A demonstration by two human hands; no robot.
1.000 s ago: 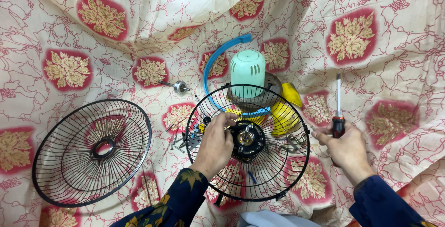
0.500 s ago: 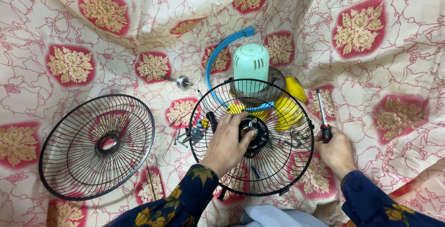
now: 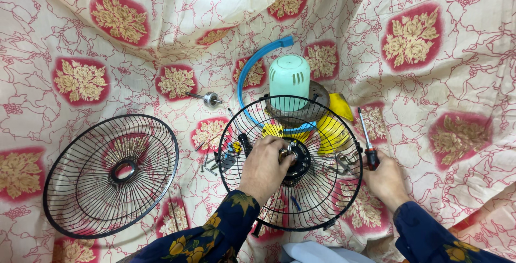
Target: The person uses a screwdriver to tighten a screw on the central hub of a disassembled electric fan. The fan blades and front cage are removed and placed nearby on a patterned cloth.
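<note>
Two black wire fan guards lie on a cream cloth (image 3: 441, 80) printed with red and gold flower patches, seen from the head camera looking straight down. One guard (image 3: 110, 174), the loose one, rests flat at the left, well apart from both hands, with a round ring at its middle. Its twin, the rear guard (image 3: 328, 198), sits at centre, mounted around the black motor hub (image 3: 297, 162) of a taken-apart fan.

At that hub the left hand (image 3: 264, 166) curls over the middle, fingers bent and closed around a small metal part on the hub; what kind of part it is cannot be told. Its sleeve is dark blue with yellow flowers.

On the right edge of the rear guard the right hand (image 3: 384, 179) grips a screwdriver (image 3: 366, 140) by its red and black handle, the shaft pointing up and away from the person, fingers wrapped tight.

Beyond the rear guard stands a pale green motor cover (image 3: 289, 80), with a curved blue plastic strip (image 3: 257, 64) arching to its left and a yellow plastic piece (image 3: 333, 126) just beside it at the right, partly under the wires. Several loose screws (image 3: 212, 161) lie on the cloth between the guards, and a small metal spindle piece (image 3: 209, 99) lies farther up.
</note>
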